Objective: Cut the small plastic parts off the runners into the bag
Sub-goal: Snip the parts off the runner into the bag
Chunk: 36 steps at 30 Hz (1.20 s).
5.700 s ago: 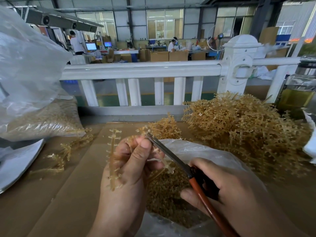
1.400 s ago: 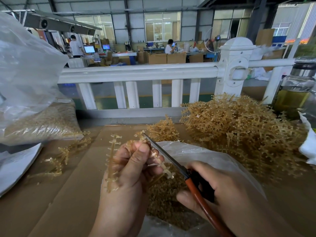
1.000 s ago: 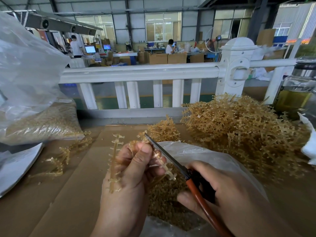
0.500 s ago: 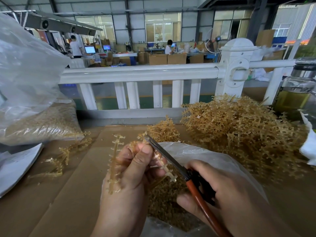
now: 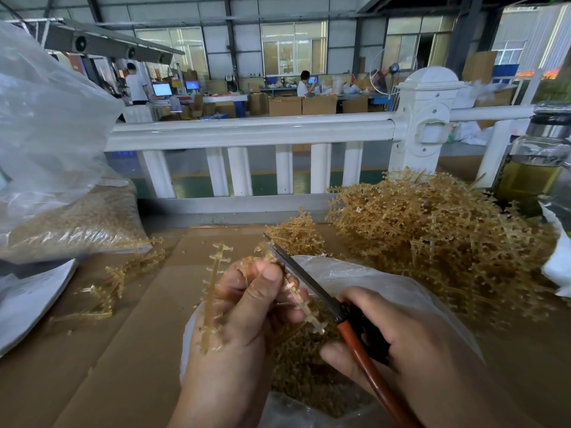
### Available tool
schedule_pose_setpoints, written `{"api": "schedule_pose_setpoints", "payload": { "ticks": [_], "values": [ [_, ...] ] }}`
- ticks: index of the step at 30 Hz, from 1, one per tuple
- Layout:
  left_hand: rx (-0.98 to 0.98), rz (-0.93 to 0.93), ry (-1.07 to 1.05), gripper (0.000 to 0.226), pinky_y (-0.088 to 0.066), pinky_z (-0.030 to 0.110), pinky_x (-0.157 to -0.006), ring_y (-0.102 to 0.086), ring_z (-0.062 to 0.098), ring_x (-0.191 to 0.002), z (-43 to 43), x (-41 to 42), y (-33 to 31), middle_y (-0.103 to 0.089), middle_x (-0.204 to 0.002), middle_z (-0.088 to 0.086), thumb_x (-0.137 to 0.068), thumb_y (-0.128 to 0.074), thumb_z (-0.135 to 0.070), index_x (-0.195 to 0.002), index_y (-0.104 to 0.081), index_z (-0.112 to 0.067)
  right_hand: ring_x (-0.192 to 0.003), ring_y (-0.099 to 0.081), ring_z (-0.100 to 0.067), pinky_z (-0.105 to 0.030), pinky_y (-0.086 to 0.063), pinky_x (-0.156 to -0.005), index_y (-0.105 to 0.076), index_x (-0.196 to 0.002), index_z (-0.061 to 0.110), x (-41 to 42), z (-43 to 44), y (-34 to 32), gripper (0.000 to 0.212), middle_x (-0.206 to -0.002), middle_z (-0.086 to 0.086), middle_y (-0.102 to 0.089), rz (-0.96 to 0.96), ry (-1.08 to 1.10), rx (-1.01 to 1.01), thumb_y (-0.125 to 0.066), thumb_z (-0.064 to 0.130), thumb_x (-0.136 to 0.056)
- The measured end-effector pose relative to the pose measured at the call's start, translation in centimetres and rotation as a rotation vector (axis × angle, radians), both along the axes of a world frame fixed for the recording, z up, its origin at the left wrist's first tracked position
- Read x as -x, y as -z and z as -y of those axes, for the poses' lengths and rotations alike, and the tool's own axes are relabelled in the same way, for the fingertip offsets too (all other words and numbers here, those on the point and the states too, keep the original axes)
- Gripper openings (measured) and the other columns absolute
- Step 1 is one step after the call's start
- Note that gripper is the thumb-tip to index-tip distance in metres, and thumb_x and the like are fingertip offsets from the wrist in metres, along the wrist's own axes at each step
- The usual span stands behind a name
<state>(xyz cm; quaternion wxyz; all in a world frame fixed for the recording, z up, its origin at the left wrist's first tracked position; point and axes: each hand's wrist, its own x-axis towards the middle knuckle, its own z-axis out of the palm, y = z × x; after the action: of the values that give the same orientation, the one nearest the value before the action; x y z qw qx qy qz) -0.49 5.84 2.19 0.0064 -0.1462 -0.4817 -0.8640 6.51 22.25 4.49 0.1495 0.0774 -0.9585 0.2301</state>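
Hardly anything has shifted in the last half second: left hand (image 5: 247,319) still pinches a runner (image 5: 304,307), right hand (image 5: 401,350) grips the scissors (image 5: 309,285) against it, above the bag (image 5: 370,279) beneath both hands. Many cut parts (image 5: 302,372) lie inside; a big uncut pile (image 5: 448,236) waits beyond the right hand

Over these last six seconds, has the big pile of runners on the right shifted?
No. The pile of runners lies right at the foot of the white railing post, as before.

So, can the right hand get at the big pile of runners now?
Probably yes: the pile of runners lies close beyond the right hand, nothing between; but that hand grips the scissors.
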Motion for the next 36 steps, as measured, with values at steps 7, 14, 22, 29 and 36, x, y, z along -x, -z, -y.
{"api": "schedule_pose_setpoints", "payload": {
  "ticks": [7,14,22,29,36],
  "values": [
    [-0.017,-0.002,0.045,0.025,-0.05,0.022,-0.052,-0.055,0.019,-0.056,-0.2,-0.1,-0.3,-0.058,-0.072,0.019,-0.08,-0.069,-0.027,-0.086,-0.066,-0.003,-0.102,-0.028,0.04,0.011,-0.019,-0.083,-0.035,-0.112,0.065,0.1,-0.2,0.4,0.069,-0.108,0.06,-0.036,-0.031,0.018,0.043,-0.015,0.103,-0.058],
    [-0.013,0.025,0.021,0.026,-0.05,0.022,-0.052,-0.057,0.019,-0.056,-0.3,-0.1,-0.1,-0.061,-0.073,0.018,-0.081,-0.068,-0.025,-0.088,-0.063,-0.001,-0.104,-0.021,0.042,0.012,-0.017,-0.085,-0.041,-0.109,0.062,0.2,-0.2,0.5,0.069,-0.12,0.058,-0.027,-0.04,0.033,0.041,-0.013,0.102,-0.061],
    [-0.016,0.032,0.035,0.021,-0.05,0.023,-0.051,-0.057,0.019,-0.056,-0.3,-0.3,-0.3,-0.061,-0.07,0.016,-0.079,-0.069,-0.026,-0.082,-0.066,-0.005,-0.107,-0.015,0.041,0.012,-0.018,-0.083,-0.031,-0.111,0.065,0.3,-0.3,0.2,0.068,-0.12,0.062,-0.014,0.015,0.033,0.004,-0.013,0.1,-0.056],
    [-0.003,0.035,0.039,0.023,-0.05,0.023,-0.051,-0.057,0.02,-0.055,-0.3,-0.2,-0.2,-0.062,-0.07,0.016,-0.079,-0.068,-0.026,-0.083,-0.065,-0.004,-0.105,-0.026,0.037,0.008,-0.025,-0.082,-0.032,-0.109,0.063,0.2,-0.2,-0.4,0.063,-0.113,0.063,-0.022,0.062,0.012,0.049,-0.021,0.097,-0.056],
    [0.005,0.021,0.036,0.026,-0.05,0.025,-0.05,-0.056,0.022,-0.055,-0.2,-0.1,-0.2,-0.059,-0.07,0.017,-0.073,-0.073,-0.031,-0.079,-0.065,-0.007,-0.106,-0.017,0.041,0.012,-0.021,-0.08,-0.037,-0.112,0.06,-0.3,0.0,-0.9,0.067,-0.119,0.062,-0.008,0.076,-0.004,0.077,-0.025,0.094,-0.056]
  ]
}}
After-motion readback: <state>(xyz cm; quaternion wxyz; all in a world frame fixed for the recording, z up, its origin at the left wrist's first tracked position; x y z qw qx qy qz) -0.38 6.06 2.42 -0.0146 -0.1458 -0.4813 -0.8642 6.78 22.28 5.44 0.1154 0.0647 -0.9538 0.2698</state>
